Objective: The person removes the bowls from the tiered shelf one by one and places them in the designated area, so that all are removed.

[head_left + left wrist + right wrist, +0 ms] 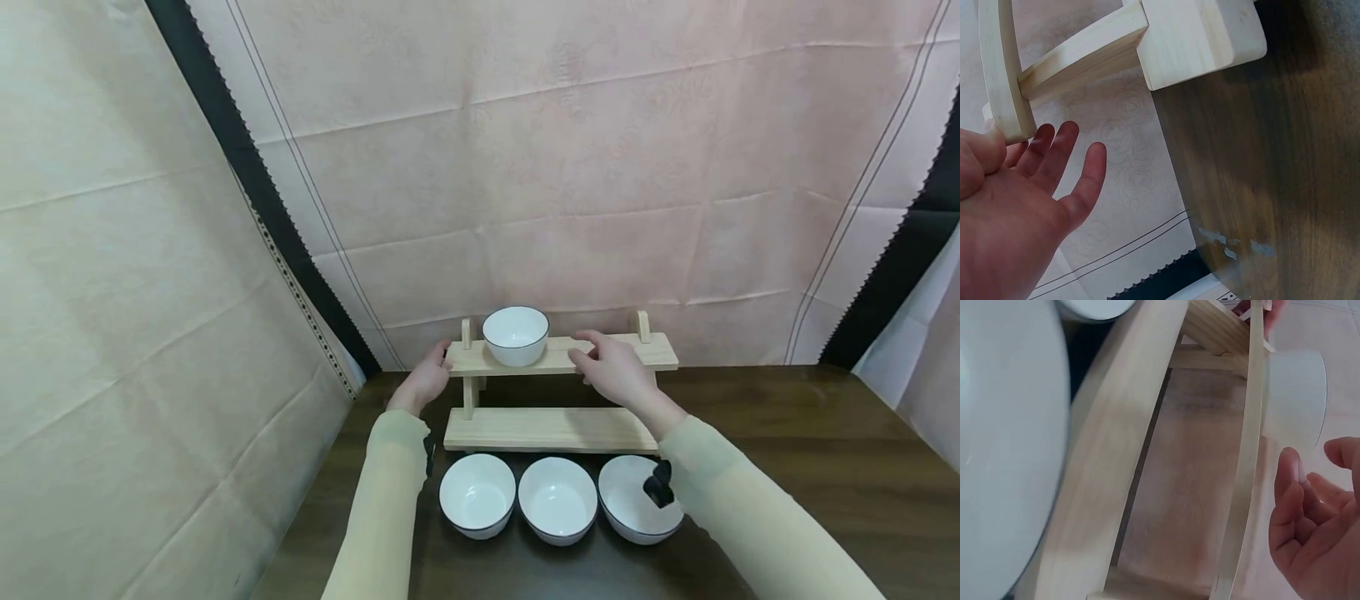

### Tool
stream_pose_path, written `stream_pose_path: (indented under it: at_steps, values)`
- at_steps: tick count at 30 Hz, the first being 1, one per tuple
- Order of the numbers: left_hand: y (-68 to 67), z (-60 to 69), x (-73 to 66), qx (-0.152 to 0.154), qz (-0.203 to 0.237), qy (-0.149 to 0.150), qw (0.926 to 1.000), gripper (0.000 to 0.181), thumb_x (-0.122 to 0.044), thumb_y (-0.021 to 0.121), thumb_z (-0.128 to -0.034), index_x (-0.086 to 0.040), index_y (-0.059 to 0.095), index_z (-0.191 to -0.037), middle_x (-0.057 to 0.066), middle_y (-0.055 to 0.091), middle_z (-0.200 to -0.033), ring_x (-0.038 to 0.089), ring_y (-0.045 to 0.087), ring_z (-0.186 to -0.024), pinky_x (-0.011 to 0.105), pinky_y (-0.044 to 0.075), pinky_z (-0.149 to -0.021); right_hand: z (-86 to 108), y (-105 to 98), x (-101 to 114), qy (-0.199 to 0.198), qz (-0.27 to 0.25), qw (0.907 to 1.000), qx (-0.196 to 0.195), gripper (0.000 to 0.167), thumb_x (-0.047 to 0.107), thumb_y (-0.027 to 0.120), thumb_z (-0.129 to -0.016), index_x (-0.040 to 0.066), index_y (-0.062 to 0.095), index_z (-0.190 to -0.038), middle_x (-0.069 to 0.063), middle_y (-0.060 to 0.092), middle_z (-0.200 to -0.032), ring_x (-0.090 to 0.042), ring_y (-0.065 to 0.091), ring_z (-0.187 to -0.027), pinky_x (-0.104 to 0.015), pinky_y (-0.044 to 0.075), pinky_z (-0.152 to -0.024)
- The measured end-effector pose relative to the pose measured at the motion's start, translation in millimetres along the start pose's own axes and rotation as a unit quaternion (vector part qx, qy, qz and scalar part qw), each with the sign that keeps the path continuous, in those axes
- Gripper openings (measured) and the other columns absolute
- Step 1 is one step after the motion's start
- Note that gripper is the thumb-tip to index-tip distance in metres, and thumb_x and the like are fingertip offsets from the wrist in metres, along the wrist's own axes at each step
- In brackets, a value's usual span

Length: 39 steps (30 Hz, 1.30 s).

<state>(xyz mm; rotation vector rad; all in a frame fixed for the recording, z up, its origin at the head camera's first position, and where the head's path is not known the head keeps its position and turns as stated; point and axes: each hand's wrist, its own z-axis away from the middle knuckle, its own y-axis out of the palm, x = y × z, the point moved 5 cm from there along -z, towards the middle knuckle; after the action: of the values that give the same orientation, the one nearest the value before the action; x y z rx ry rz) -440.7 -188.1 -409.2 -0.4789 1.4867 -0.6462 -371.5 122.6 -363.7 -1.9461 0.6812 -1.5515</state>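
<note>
A white bowl with a dark rim stands upright on the upper board of a two-tier wooden shelf, left of the board's middle. My left hand holds the left end of that upper board; in the left wrist view its thumb lies against the board end, the other fingers reaching behind. To the right of the bowl, my right hand hovers by the upper board with fingers loosely bent and nothing held. A small gap parts its fingertips from the bowl in the right wrist view.
Before the shelf, three more white bowls stand in a row on the dark wooden table: left, middle and right. My right sleeve partly covers the right one. A pale cloth backdrop rises behind the shelf.
</note>
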Motion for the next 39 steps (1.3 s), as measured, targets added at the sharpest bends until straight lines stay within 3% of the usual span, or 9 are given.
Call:
stream_pose_path:
  at_steps: [6,11,24,30,39]
  values:
    - [-0.4,0.1,-0.2,0.002,-0.003,0.006,1.0000,0.053,-0.016,0.032,-0.1013,-0.016,0.014,-0.151,0.011,0.016,-0.156,0.031,0.017,-0.143,0.051,0.016,-0.115,-17.7,12,9,0.035,-0.074,0.9964,0.021,0.064,0.056,0.047,-0.091,0.021,0.035,-0.143,-0.008,0.069,-0.100,-0.019,0.068,-0.078,-0.036,0.052,-0.076]
    - [-0.4,0.3,-0.8,0.001,0.004,0.010,0.9999,0.052,-0.015,0.032,-0.1011,-0.014,0.015,-0.151,0.012,0.017,-0.156,0.031,0.019,-0.142,0.051,0.017,-0.115,-25.9,20,18,0.046,-0.122,0.9912,0.018,0.071,0.056,0.048,-0.090,0.018,0.029,-0.146,-0.008,0.068,-0.102,-0.021,0.068,-0.083,-0.040,0.051,-0.082]
    - [0.0,-2.4,0.6,0.000,-0.010,0.017,0.9998,0.052,-0.014,0.032,-0.1009,-0.013,0.015,-0.150,0.013,0.017,-0.155,0.031,0.020,-0.142,0.050,0.018,-0.115,-31.4,42,32,0.066,-0.179,0.9817,0.004,0.071,0.047,0.057,-0.089,0.016,0.028,-0.146,-0.010,0.067,-0.102,-0.025,0.067,-0.085,-0.034,0.053,-0.077]
    - [0.0,-2.6,0.5,0.000,-0.002,0.016,0.9999,0.052,-0.014,0.032,-0.1010,-0.013,0.015,-0.150,0.012,0.016,-0.156,0.030,0.016,-0.144,0.050,0.015,-0.115,-35.1,45,35,0.074,-0.221,0.9725,-0.001,0.067,0.040,0.058,-0.090,0.017,0.028,-0.146,-0.014,0.067,-0.103,-0.026,0.067,-0.090,-0.034,0.055,-0.077]
    - [0.1,0.5,0.5,0.004,0.003,0.014,0.9999,0.052,-0.015,0.031,-0.1012,-0.014,0.014,-0.151,0.011,0.014,-0.157,0.029,0.013,-0.144,0.049,0.014,-0.116,-39.2,49,35,0.085,-0.245,0.9658,-0.012,0.064,0.033,0.057,-0.091,0.015,0.029,-0.146,-0.016,0.069,-0.094,-0.030,0.068,-0.088,-0.030,0.056,-0.072]
